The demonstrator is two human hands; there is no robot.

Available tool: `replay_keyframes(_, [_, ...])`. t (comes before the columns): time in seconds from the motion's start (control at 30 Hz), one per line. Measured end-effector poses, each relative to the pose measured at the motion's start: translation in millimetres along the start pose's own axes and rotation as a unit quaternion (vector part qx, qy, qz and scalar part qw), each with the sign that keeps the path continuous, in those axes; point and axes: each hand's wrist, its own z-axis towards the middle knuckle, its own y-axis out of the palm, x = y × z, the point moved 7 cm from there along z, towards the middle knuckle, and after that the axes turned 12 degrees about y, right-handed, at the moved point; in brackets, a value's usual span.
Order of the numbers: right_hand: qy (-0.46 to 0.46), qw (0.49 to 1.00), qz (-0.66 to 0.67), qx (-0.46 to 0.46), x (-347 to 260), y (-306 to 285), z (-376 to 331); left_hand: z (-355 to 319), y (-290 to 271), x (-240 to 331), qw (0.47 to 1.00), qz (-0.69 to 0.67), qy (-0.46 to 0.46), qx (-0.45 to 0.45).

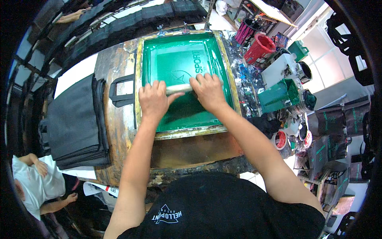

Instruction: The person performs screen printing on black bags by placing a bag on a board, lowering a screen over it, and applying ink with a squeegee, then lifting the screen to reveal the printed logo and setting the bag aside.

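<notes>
Head view: flat black fabric bags (75,123) stacked left; left hand (153,99), fingers curled over left end of long pale squeegee handle (178,88), thumb stretched along it; handle lies crosswise over green rectangular screen (163,59), right end angled slightly forward; right hand (209,92) curled over right part; neither hand nearer.

Right side: red bucket (254,54) stood near a pink-and-black bucket (243,36); nearer, a white rectangular container (275,75) bore dark stains. Lower right: small white tub (274,140), red inside. Lower left: person in white shirt (45,179), partly visible.
</notes>
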Motion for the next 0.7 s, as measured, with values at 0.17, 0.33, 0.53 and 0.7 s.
replay_keyframes(0.17, [-0.005,0.999,-0.008,-0.043,-22,-39,-64,-53,-45,39,1.0,-0.017,-0.007,-0.007])
replay_keyframes(0.33, [-0.003,0.998,-0.018,-0.059,-31,-54,-85,-72,-64,50,0.999,-0.037,-0.001,0.004])
replay_keyframes(0.53, [0.008,0.994,-0.001,-0.106,-30,-60,-75,-80,-76,34,0.991,-0.113,0.001,0.078])
replay_keyframes(0.7, [-0.013,0.992,0.068,-0.105,-31,-68,-105,-168,-61,-14,0.963,-0.168,-0.211,-0.009])
